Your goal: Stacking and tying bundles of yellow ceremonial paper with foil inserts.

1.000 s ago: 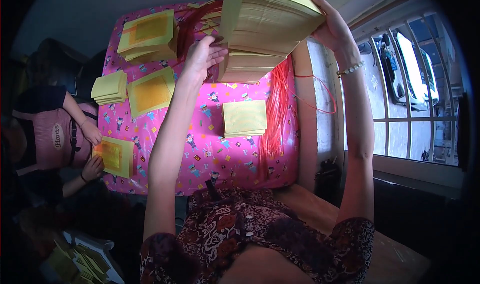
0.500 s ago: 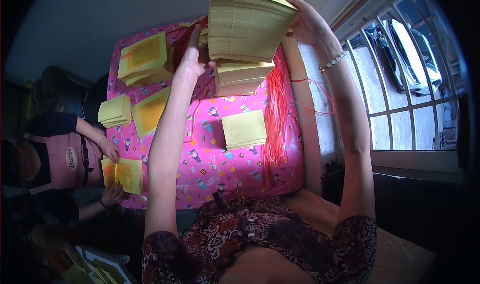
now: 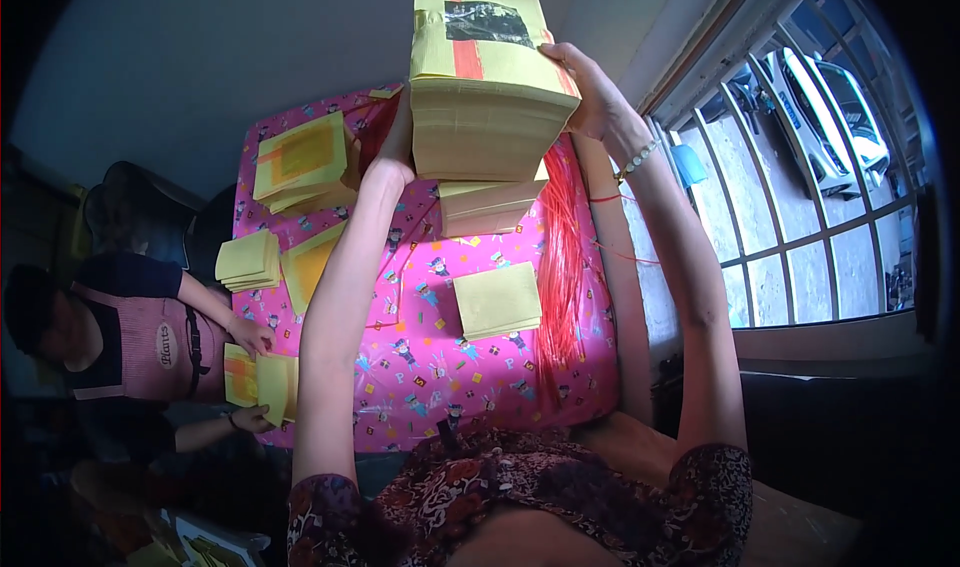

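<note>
Left hand (image 3: 398,157) has moved partly behind the yellow paper stack (image 3: 490,127), finger state indeterminable; right hand (image 3: 598,99) grasps the stack's right edge, thumb on top.

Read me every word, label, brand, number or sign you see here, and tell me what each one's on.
Pink apron at left: an oval label with one legible word, not copied out here.
Pink tablecloth: scattered single printed letters, likewise not copied.
Black patch on the held yellow paper stack: pale marks, too blurred to read.
White car outside: any markings too small to read.
</note>
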Demonstrator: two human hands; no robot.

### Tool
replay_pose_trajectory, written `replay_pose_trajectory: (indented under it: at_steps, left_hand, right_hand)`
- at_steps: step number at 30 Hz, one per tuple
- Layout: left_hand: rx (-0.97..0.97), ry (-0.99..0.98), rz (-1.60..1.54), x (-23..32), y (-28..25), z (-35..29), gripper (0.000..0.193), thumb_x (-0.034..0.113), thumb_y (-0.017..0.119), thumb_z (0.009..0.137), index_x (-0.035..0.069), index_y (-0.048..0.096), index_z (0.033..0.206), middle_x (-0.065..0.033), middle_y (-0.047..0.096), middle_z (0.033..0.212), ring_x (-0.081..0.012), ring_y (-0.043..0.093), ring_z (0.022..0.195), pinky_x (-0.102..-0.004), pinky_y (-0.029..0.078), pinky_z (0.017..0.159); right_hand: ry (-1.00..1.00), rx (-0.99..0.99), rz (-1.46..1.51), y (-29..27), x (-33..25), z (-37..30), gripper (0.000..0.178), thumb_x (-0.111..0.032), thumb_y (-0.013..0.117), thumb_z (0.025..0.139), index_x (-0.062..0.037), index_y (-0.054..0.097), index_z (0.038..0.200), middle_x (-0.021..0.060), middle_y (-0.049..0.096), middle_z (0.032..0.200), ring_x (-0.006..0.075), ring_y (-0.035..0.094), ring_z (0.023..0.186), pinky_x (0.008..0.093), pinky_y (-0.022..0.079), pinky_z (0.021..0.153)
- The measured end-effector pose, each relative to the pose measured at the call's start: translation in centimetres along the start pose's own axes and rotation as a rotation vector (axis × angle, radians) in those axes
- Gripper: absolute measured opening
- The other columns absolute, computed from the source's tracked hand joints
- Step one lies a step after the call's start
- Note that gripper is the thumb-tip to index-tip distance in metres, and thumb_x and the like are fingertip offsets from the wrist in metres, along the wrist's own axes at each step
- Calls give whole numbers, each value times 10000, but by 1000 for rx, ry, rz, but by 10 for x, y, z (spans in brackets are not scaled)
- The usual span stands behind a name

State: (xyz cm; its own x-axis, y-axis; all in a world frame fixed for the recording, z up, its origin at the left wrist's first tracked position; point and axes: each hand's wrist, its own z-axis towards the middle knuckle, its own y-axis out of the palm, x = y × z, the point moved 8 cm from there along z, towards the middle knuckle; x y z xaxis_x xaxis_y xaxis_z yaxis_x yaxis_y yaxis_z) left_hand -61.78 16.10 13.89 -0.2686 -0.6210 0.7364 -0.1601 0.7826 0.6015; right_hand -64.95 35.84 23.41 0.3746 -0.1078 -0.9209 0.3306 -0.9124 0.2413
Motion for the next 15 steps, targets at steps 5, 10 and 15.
replay_pose_trajectory:
  at_steps: [5, 10, 15]
  left_hand:
    - [-51, 19, 31, 7, 9, -3, 683, 595, 472, 911, 91, 461, 1371, -80, 548, 1305, -171, 569, 1129, -329, 510, 905]
    - [-123, 117, 66, 26, 18, 3, 814, 713, 473, 863, 111, 445, 1410, -79, 514, 1366, -176, 522, 1210, -324, 474, 953]
    - [-253, 244, 55, 60, 53, -17, 798, 704, 475, 868, 113, 449, 1405, -103, 522, 1354, -197, 531, 1206, -341, 482, 948]
  right_hand:
    - [7, 53, 65, 4, -1, -9, 552, -522, 572, 840, -108, 583, 1205, 55, 639, 1067, 164, 605, 953, 369, 495, 775]
    - [-42, -5, 146, 4, -13, -13, 571, -528, 593, 826, -93, 588, 1195, 67, 640, 1067, 171, 611, 945, 363, 502, 783]
    - [-184, -40, 173, 11, -48, -24, 549, -510, 613, 845, -69, 600, 1171, 81, 667, 1042, 160, 642, 896, 337, 520, 795]
